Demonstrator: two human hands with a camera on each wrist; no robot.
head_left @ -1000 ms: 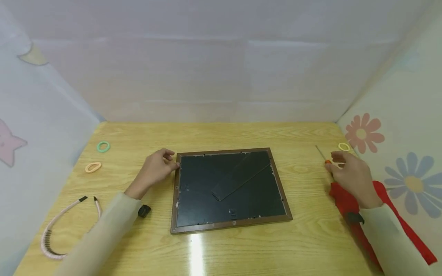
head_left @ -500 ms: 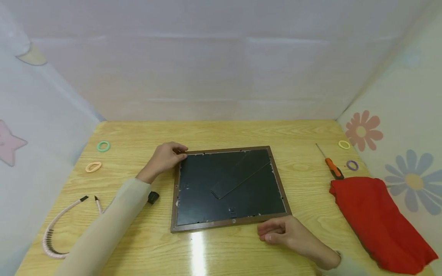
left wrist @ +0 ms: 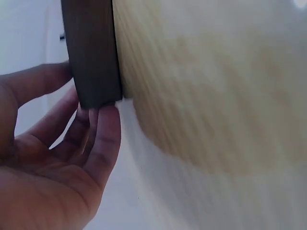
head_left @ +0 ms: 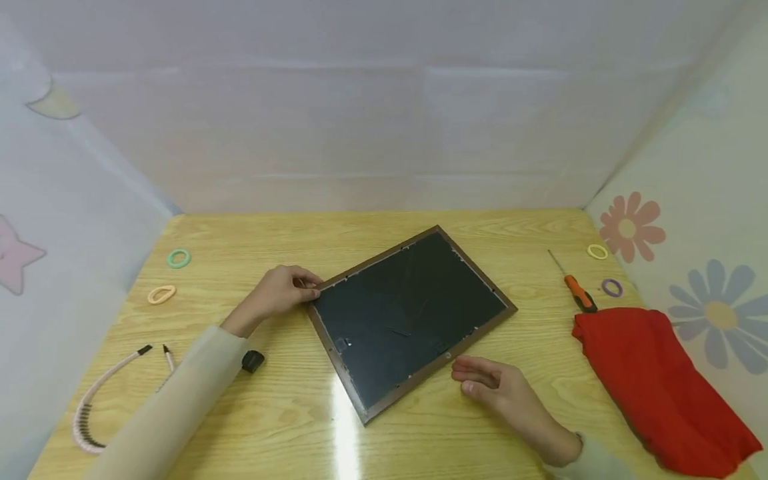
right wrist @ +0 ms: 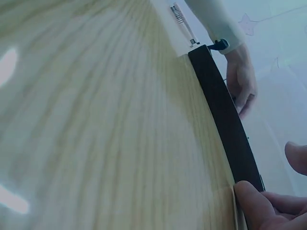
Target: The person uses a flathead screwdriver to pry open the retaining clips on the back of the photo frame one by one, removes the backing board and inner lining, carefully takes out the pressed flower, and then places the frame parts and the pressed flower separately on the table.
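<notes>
My left hand (head_left: 277,293) pinches the picture frame (head_left: 413,312) by its corner; it lies face-down, skewed on the table (head_left: 288,427). Right hand (head_left: 503,392) rests open beside its near edge, steadying.

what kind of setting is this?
Likely a staged tabletop booth, not a lived-in room: a wooden table boxed in by pale sheets with star and flower prints, with unrelated props laid out, a frame lying face down, a screwdriver, hair ties.
</notes>
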